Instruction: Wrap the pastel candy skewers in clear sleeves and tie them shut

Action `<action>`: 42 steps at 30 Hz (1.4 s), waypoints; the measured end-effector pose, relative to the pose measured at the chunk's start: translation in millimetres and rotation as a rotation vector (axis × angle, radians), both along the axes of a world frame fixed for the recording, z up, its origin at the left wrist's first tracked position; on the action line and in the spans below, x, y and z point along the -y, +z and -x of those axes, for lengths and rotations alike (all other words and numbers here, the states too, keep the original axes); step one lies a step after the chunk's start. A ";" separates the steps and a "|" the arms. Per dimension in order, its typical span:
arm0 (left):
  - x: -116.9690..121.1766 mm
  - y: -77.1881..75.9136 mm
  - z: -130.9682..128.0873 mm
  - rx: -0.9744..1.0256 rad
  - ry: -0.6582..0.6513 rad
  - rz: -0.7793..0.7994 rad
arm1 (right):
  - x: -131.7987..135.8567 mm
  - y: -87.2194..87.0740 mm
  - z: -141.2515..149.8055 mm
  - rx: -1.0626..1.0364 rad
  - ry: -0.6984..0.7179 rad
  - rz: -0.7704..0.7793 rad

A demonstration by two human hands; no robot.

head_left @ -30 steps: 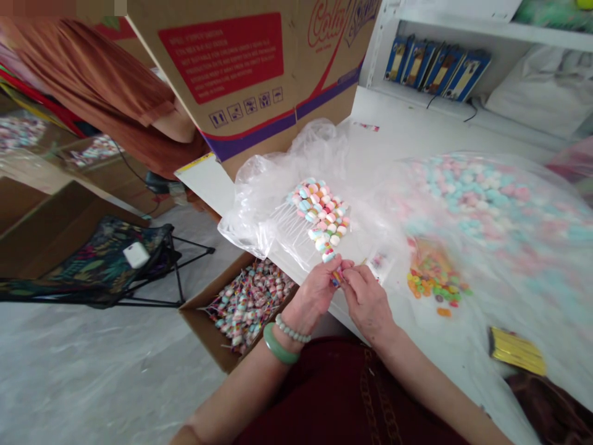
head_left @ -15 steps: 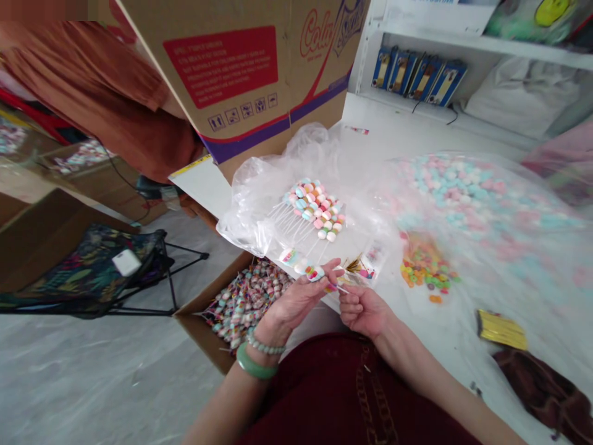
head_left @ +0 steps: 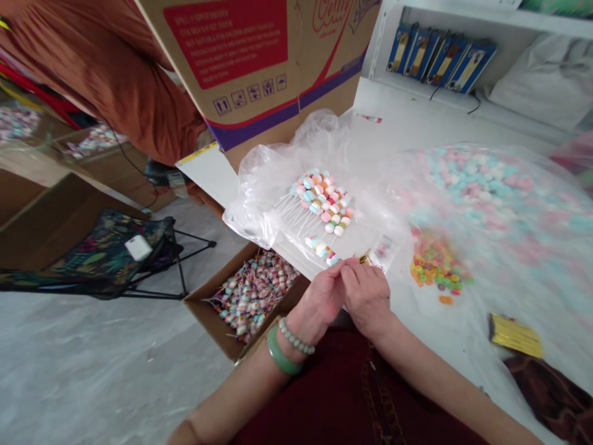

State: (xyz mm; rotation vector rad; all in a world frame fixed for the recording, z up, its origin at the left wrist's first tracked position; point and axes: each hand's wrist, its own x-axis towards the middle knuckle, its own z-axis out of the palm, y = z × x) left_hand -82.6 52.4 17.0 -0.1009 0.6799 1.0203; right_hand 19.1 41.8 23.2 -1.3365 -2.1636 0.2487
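My left hand [head_left: 319, 298] and my right hand [head_left: 365, 295] meet at the fingertips above the white table, pinching the end of a candy skewer [head_left: 322, 247]. Its pastel sweets point up and left from my fingers. Most of the stick is hidden in my grip. Just beyond my hands lie a small printed wrapper [head_left: 382, 253] and a bundle of finished candy sticks [head_left: 322, 201] on a clear plastic sheet [head_left: 264, 198]. A jade bangle [head_left: 280, 352] and a bead bracelet [head_left: 295, 337] sit on my left wrist.
To the right lie loose coloured sweets [head_left: 438, 272], gold twist ties [head_left: 515, 335] and a big bag of pastel sweets [head_left: 486, 191]. A carton of candy sticks [head_left: 252, 296] stands below the table edge. A large cardboard box [head_left: 250, 55] looms overhead.
My hands have drawn together, and my right fingers now meet the skewer held by my left. The skewer has swung up and left, and the view has shifted slightly.
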 end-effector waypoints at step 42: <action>-19.3 -5.3 2.9 -0.718 -0.057 -0.127 | -33.0 -21.9 -66.6 -0.168 -0.250 0.172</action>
